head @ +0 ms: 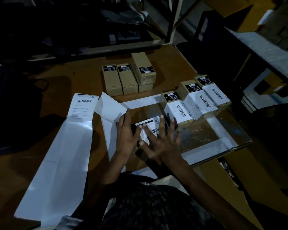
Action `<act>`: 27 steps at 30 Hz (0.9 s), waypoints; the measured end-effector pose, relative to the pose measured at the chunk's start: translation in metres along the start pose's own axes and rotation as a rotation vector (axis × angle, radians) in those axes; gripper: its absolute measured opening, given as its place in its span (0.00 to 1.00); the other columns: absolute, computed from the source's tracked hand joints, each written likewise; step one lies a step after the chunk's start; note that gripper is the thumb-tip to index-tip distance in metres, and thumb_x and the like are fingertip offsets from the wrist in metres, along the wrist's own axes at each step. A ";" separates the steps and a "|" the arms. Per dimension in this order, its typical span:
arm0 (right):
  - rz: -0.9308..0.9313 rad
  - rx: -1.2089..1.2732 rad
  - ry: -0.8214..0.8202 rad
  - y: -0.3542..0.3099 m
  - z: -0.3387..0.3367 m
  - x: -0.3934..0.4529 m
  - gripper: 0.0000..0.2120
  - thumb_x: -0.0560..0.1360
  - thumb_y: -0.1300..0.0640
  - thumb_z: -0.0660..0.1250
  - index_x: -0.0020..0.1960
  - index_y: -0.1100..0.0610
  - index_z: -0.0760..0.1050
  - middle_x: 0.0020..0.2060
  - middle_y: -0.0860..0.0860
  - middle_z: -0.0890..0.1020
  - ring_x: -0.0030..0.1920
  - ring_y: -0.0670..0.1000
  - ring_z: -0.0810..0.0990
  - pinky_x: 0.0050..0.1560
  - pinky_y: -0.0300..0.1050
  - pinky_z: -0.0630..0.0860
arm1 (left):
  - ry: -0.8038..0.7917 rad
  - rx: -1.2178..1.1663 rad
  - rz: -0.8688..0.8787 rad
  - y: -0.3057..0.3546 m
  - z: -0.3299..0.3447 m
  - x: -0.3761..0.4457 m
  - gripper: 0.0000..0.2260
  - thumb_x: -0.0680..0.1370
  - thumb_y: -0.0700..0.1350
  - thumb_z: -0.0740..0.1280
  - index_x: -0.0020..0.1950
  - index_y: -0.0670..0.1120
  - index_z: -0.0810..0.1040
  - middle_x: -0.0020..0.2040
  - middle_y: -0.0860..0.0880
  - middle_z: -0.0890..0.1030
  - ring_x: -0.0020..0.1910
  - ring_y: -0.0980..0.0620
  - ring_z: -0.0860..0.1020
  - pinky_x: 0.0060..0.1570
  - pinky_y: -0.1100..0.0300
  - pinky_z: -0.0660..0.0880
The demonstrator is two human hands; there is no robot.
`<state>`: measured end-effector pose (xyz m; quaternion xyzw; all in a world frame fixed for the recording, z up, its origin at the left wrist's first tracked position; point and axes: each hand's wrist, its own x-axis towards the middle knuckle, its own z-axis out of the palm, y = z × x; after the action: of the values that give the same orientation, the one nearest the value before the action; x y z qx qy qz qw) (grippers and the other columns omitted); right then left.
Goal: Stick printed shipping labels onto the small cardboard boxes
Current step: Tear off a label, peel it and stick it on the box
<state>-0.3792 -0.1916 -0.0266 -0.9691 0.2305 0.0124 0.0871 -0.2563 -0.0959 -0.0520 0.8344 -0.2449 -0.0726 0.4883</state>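
1. Hands: left hand [127, 130] and right hand [161, 138] press flat, fingers spread, on shipping label [150, 128] covering a small box.
2. Three labelled boxes [196, 100] stand just right; unlabelled boxes [128, 77] behind.

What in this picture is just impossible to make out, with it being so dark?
Head view, the only one:
- Box under the hands: right hand and left hand cover it; only part of its label shows.
- Text on the labelled boxes and on the label strip: too small.
- Shelves at the back: too dark to tell what they hold.
- Long backing paper: cut off by the lower edge.
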 end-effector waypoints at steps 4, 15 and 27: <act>0.174 0.034 0.120 0.027 0.001 0.006 0.36 0.75 0.24 0.37 0.80 0.35 0.51 0.81 0.59 0.41 0.78 0.70 0.38 0.71 0.77 0.42 | 0.001 -0.027 -0.003 0.000 0.000 -0.001 0.29 0.81 0.44 0.67 0.79 0.50 0.59 0.76 0.47 0.65 0.75 0.47 0.63 0.70 0.47 0.70; 0.142 0.059 0.081 0.014 0.002 0.005 0.31 0.77 0.28 0.37 0.79 0.32 0.44 0.80 0.57 0.35 0.78 0.66 0.32 0.72 0.75 0.40 | 0.047 -0.079 0.047 -0.003 0.000 -0.001 0.23 0.80 0.41 0.67 0.74 0.47 0.67 0.71 0.48 0.70 0.72 0.49 0.67 0.70 0.47 0.70; -0.042 0.253 0.074 0.023 -0.019 0.053 0.18 0.78 0.58 0.69 0.61 0.39 0.81 0.82 0.51 0.51 0.78 0.66 0.43 0.72 0.73 0.55 | 0.063 0.185 0.256 -0.004 0.002 -0.007 0.08 0.78 0.46 0.73 0.55 0.48 0.86 0.69 0.44 0.75 0.68 0.41 0.71 0.68 0.43 0.69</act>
<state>-0.3423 -0.2391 -0.0156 -0.9548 0.2129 -0.0542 0.2002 -0.2615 -0.0928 -0.0571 0.8397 -0.3394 0.0391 0.4221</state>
